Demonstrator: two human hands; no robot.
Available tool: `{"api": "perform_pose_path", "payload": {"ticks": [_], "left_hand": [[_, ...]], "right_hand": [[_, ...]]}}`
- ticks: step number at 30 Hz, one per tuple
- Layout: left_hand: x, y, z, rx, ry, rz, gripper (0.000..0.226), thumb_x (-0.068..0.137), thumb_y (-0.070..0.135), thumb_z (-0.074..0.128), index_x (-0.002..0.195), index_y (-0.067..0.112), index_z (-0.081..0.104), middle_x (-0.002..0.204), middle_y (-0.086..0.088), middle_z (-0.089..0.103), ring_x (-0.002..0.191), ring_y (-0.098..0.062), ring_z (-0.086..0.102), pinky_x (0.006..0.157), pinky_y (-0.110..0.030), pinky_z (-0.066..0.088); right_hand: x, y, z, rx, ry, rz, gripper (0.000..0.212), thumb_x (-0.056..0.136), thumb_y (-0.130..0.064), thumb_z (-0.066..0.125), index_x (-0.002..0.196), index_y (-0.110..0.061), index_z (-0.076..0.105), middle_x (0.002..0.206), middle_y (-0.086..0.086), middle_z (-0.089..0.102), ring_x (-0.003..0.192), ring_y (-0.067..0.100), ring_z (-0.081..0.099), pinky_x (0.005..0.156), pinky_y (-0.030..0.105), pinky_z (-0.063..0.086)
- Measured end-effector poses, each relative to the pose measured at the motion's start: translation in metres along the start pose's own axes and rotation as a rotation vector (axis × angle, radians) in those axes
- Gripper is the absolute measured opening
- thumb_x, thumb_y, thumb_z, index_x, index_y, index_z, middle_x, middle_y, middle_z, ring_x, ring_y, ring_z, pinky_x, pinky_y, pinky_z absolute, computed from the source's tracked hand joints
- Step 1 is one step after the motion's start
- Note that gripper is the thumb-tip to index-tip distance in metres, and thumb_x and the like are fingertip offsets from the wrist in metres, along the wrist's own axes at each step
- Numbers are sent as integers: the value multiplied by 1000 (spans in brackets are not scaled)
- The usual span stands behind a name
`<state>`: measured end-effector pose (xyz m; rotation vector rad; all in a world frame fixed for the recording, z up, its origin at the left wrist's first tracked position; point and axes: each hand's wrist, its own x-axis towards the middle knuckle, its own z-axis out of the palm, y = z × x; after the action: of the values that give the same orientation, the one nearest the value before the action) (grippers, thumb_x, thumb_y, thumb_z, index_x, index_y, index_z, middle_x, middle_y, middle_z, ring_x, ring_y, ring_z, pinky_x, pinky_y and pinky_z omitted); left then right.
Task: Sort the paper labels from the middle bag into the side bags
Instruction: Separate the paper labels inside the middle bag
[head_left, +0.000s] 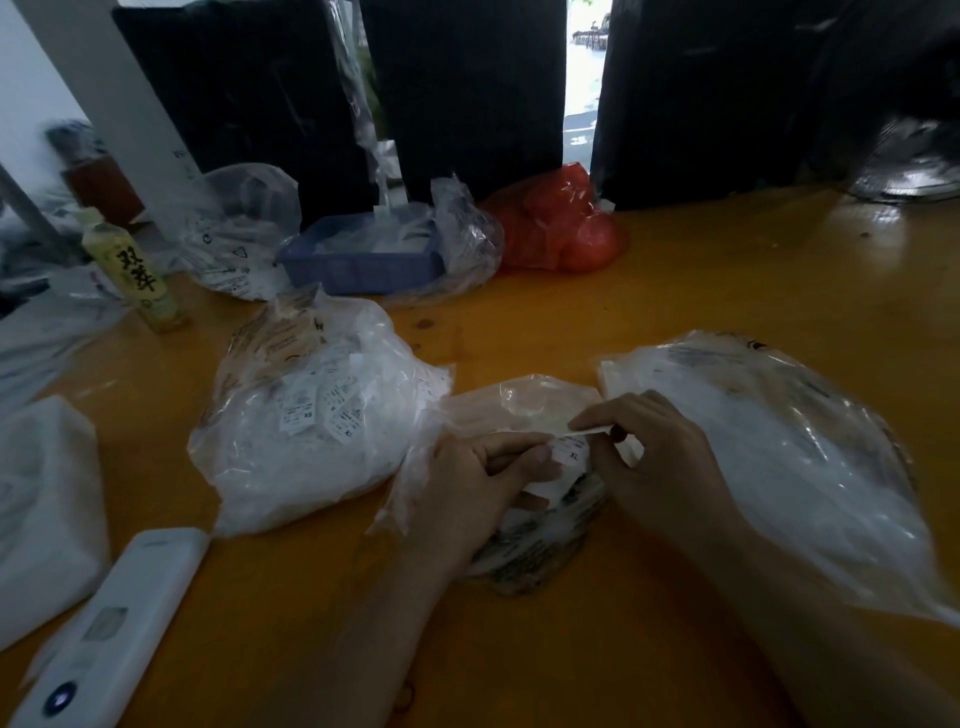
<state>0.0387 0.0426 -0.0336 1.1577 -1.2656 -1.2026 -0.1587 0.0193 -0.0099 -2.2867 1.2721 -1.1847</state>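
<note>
Three clear plastic bags lie on the orange table. The middle bag is small and crumpled, with printed labels spilling under my hands. The left bag bulges with white labels, some marked XS. The right bag is large and flat. My left hand holds a small stack of labels; the top one reads XL. My right hand pinches one thin label by its edge, just above that stack.
A white remote-like device lies at the front left beside a white packet. A yellow-green bottle, a blue tray, another clear bag and a red bag stand at the back. Dark boxes line the rear.
</note>
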Motion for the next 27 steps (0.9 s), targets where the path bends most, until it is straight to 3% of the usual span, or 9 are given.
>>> {"api": "perform_pose_path", "payload": {"ticks": [6,12,17,23,27], "left_hand": [[2,-4,-1,63,31,-18,16,92,27,77,108,27,79,101,4,82,84,-21,80,67,-27,64],[3,-5,-3,-88,-23,-44,32,93,17,77,122,5,74,106,-9,81,101,-24,79,86,-25,61],[2,-4,-2,-45,-58,-11,21,93,19,79,109,6,79,105,-8,81,103,-24,78,91,-28,61],[1,-4,-3,-11,-66,-16,30,93,22,80,118,6,78,116,0,80,104,-22,78,92,-29,61],[1,-1,-3,6,-80,-39,24,92,30,81,109,12,81,108,-5,81,106,-22,77,97,-34,61]], "right_hand": [[1,-1,3,-10,-69,-1,22,92,-7,69,112,-18,73,96,-16,58,86,10,56,76,19,45],[1,0,2,47,88,113,14,94,-11,68,105,-20,69,91,-16,60,89,-7,56,76,5,43],[0,-1,3,134,94,149,16,94,-15,69,102,-27,63,94,-23,62,94,-6,58,81,4,42],[0,0,5,148,108,128,19,94,-14,69,101,-30,60,94,-26,60,94,-9,58,82,5,43],[-1,2,5,105,85,85,19,93,-11,70,102,-25,64,97,-16,65,93,-2,59,85,8,44]]}}
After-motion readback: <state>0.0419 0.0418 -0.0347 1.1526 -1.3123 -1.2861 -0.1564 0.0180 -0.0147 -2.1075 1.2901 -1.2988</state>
